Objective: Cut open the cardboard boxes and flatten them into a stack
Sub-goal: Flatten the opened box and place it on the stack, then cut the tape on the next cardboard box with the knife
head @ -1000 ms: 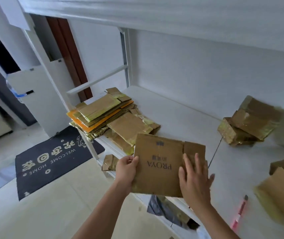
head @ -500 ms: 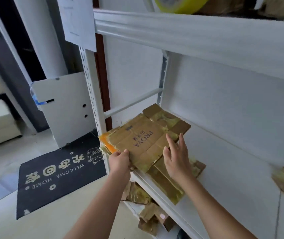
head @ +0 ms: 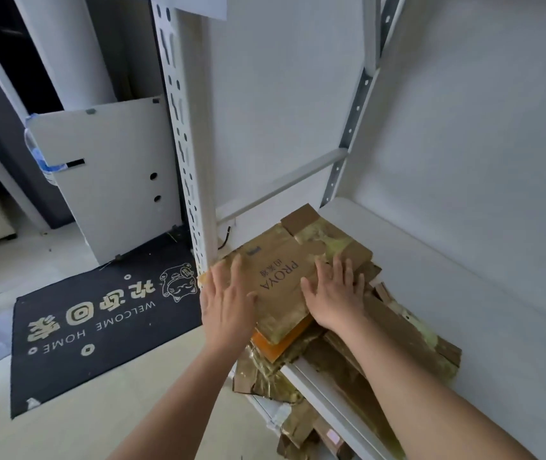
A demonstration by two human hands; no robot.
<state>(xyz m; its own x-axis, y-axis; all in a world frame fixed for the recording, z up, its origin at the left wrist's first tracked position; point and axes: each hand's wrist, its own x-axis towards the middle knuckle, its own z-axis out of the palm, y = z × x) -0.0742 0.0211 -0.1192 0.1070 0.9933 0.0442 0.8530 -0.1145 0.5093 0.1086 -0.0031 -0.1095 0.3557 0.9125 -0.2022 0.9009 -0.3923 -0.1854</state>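
While both palms are laid flat with fingers straight, the left hand (head: 228,297) and right hand (head: 336,293) enclosing nothing, the flattened box (head: 285,277) is pressed onto the stack (head: 397,330) at the shelf (head: 464,293) corner. Even pressure should be applied and edges squared.

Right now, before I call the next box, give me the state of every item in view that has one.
PROYA box: flattened, lying printed side up on top of the stack.
Stack of flattened boxes: piled on the shelf, uneven, edges overhanging the front.
Orange sheet: flat, sandwiched in the stack, corner sticking out.
Left hand: fingers straight, pressing the box.
Right hand: fingers spread, pressing the box.
Shelf: bearing the stack.
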